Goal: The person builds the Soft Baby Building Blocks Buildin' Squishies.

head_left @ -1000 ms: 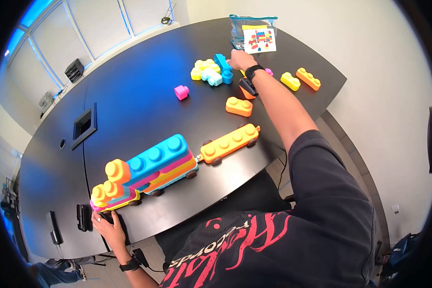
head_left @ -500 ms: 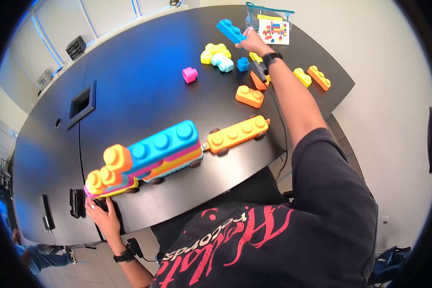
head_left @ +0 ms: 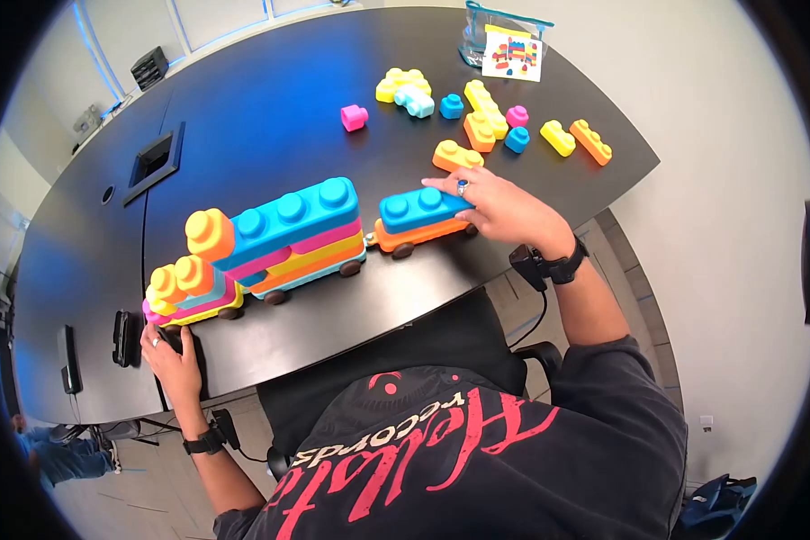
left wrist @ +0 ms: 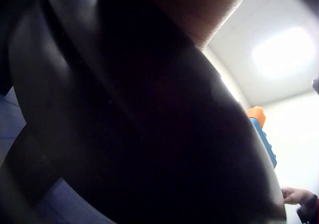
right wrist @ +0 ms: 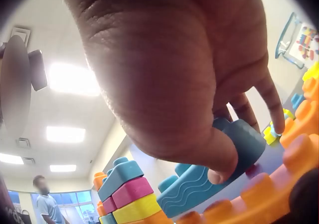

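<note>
My right hand (head_left: 513, 207) pinches a long blue brick (head_left: 414, 207) between thumb and fingers, over the orange wheeled wagon (head_left: 432, 234) at the train's rear. In the right wrist view the thumb presses the side of the blue brick (right wrist: 187, 194), which sits tilted above the orange studs (right wrist: 259, 189). My left hand (head_left: 173, 364) rests at the front end of the stacked train (head_left: 288, 243), thumb and fingers spread against it. The left wrist view is mostly dark, with the train's orange top brick (left wrist: 256, 115) at the right edge.
Loose bricks lie farther back: yellow ones (head_left: 403, 84), a pink one (head_left: 354, 118), small blue ones (head_left: 517, 139) and orange ones (head_left: 591, 142). A clear bag (head_left: 477, 45) with a picture card (head_left: 513, 56) stands behind them. A black case (head_left: 125, 338) lies at the left.
The right hand has brought the blue brick from the back of the table, near the bag, to the orange wagon. My left hand has stayed at the train's front.
</note>
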Motion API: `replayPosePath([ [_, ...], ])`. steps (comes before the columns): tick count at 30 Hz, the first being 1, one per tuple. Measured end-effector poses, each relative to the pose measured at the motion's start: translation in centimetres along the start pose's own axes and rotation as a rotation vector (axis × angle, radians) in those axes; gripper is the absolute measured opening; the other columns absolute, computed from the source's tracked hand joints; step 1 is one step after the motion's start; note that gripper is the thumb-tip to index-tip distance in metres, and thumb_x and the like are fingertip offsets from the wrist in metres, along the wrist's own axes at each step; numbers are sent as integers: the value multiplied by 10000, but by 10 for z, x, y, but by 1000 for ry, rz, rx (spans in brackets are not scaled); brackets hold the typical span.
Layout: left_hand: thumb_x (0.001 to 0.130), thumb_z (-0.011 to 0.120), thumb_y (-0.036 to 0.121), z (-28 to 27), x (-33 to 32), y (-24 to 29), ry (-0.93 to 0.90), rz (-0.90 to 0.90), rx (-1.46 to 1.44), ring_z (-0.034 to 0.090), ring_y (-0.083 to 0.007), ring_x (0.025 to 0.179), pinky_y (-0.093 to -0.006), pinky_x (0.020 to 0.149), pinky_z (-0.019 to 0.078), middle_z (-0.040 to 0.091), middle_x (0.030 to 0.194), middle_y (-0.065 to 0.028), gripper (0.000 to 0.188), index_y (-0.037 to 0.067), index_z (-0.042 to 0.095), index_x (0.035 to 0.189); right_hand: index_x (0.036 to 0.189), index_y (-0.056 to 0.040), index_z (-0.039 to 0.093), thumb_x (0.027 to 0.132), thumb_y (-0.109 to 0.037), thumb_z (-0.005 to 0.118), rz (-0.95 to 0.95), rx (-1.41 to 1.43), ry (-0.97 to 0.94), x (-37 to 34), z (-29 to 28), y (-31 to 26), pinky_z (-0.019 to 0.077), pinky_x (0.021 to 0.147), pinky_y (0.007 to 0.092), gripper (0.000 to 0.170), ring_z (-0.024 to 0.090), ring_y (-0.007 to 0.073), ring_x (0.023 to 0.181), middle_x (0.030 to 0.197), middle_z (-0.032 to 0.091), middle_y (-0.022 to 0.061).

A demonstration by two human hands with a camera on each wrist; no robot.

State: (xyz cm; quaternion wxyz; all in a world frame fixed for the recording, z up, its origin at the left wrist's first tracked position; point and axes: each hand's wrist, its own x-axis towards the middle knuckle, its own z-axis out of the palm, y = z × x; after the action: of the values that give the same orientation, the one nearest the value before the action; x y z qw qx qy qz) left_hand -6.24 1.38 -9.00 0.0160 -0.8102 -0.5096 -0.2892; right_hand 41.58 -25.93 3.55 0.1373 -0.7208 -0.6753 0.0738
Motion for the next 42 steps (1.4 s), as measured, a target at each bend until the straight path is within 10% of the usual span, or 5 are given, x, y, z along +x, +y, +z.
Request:
replayPosePath([
  [19, 933, 677, 268, 0, 0, 2, -1, -16, -5, 469, -416, 1229, -486, 1062, 382, 480, 1350, -236, 630, -92, 438, 1391, 1498, -250, 473, 851, 46, 605, 65, -139, -28, 4, 10, -17, 460, 971, 448, 724, 552, 304, 1220, 1286, 603, 133],
  [42, 943, 650, 263, -1, -1, 7, -26, -8, 5, 461, -436, 1222, -500, 1056, 383, 444, 1386, -253, 670, -66, 377, 1459, 1493, -186, 470, 844, 45, 545, 120, -287, 312, -8, 63, -26, 432, 1083, 483, 693, 425, 372, 1417, 1473, 490, 225],
])
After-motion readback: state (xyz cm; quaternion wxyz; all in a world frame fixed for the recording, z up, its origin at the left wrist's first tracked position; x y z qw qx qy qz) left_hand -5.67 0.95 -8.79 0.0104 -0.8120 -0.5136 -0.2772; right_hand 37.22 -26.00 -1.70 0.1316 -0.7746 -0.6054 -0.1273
